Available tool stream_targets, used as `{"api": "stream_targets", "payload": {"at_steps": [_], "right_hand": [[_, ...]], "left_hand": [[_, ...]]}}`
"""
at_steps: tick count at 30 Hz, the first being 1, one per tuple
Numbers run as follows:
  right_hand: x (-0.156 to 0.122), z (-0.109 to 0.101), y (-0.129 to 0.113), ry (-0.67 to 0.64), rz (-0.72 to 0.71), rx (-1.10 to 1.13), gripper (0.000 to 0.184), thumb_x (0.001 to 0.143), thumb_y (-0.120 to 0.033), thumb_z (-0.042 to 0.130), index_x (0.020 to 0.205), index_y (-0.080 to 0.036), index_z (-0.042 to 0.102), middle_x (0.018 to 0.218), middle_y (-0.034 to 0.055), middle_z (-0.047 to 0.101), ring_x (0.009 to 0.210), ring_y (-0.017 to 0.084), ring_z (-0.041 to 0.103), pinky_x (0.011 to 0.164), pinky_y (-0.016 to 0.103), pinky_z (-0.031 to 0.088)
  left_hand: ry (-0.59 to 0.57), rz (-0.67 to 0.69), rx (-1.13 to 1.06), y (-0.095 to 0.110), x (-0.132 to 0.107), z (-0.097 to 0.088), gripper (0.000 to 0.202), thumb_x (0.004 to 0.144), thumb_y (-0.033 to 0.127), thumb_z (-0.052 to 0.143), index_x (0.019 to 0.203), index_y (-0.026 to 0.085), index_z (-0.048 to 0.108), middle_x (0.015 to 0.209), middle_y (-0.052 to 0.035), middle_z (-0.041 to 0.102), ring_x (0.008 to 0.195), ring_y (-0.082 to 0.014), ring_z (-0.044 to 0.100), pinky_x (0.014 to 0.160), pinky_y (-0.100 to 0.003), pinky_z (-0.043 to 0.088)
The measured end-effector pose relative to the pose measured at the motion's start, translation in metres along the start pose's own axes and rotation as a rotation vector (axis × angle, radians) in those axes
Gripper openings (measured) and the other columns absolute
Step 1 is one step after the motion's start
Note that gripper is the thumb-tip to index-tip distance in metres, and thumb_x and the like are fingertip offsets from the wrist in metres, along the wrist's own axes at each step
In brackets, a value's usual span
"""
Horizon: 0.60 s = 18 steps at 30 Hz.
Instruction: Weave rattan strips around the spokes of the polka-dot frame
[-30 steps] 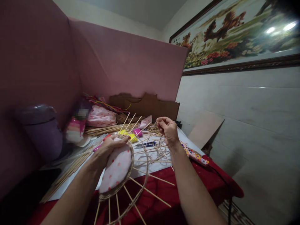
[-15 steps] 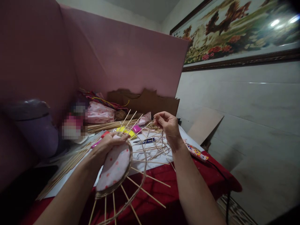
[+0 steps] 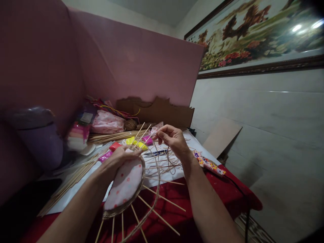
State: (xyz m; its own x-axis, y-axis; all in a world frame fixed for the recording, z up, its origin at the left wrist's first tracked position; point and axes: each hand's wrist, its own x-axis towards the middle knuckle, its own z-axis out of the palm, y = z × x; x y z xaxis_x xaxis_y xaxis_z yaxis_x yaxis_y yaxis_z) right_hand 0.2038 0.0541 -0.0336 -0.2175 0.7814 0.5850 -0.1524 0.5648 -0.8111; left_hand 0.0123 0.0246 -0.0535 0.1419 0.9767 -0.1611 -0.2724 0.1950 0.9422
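Observation:
My left hand point(image 3: 124, 156) is closed on the upper rim of a round woven piece point(image 3: 126, 182), whose middle is pale cloth with red dots. Thin wooden sticks point(image 3: 165, 221) spread out from its twine-wrapped edge like spokes. An outer ring of twine point(image 3: 157, 189) runs across these sticks, apart from the inner rim. Up by the far stick ends, my right hand point(image 3: 169, 137) pinches a strand of twine between thumb and forefinger. Loose twine point(image 3: 173, 165) lies in loops below my right wrist.
On the table lie blue-handled scissors point(image 3: 158, 153), yellow packets point(image 3: 136, 143), a bundle of sticks point(image 3: 73, 184) and a flower-patterned tool with a black cord point(image 3: 209, 163). Behind stand a twine ball point(image 3: 130, 125) and cardboard point(image 3: 157, 109). A purple bin point(image 3: 40, 145) is at left.
My right hand has moved left and slightly down, closer to the far sticks, with the twine in its fingers. The woven piece has shifted slightly; my left hand keeps its hold.

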Motion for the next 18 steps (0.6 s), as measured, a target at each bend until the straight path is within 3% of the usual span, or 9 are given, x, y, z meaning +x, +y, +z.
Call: {"api": "stream_targets", "payload": {"at_steps": [3,7,12,18], "right_hand": [[0.0003,0.0022,0.0013,-0.012,-0.015,-0.026,0.015,0.073,-0.032,0.065,0.071,-0.018,0.06,0.065,0.0009,0.066,0.052,0.009,0.053,0.054,0.024,0.044],[0.0006,0.0018,0.0049,-0.007,-0.008,-0.076,0.016,0.073,-0.033,0.064,0.071,-0.018,0.061,0.065,0.0008,0.065,0.053,0.009,0.053,0.055,0.025,0.044],[-0.0014,0.0026,0.0058,-0.093,0.009,-0.086,0.014,0.075,-0.032,0.062,0.072,-0.019,0.062,0.069,0.0013,0.066,0.057,0.01,0.053,0.056,0.025,0.044],[0.001,-0.0032,0.0059,-0.017,-0.03,-0.102,0.012,0.074,-0.029,0.063,0.07,-0.018,0.062,0.068,0.0016,0.066,0.053,0.009,0.049,0.05,0.023,0.039]], "left_hand": [[-0.029,0.028,0.173,-0.0009,0.0022,-0.0003,0.028,0.055,0.022,0.078,0.079,0.012,0.067,0.056,-0.0044,0.067,0.039,-0.0135,0.057,0.037,-0.02,0.041],[-0.047,0.04,0.155,-0.0016,0.0026,-0.0007,0.029,0.055,0.022,0.078,0.079,0.011,0.066,0.059,-0.0062,0.068,0.042,-0.0147,0.059,0.039,-0.021,0.042],[-0.049,0.025,0.226,-0.0024,0.0024,-0.0003,0.022,0.058,0.025,0.075,0.074,0.013,0.067,0.054,-0.0047,0.065,0.039,-0.0133,0.056,0.037,-0.02,0.039],[-0.067,0.012,0.18,0.0001,0.003,-0.0036,0.021,0.058,0.022,0.075,0.075,0.012,0.067,0.053,-0.0043,0.064,0.038,-0.0125,0.055,0.037,-0.02,0.04]]}}
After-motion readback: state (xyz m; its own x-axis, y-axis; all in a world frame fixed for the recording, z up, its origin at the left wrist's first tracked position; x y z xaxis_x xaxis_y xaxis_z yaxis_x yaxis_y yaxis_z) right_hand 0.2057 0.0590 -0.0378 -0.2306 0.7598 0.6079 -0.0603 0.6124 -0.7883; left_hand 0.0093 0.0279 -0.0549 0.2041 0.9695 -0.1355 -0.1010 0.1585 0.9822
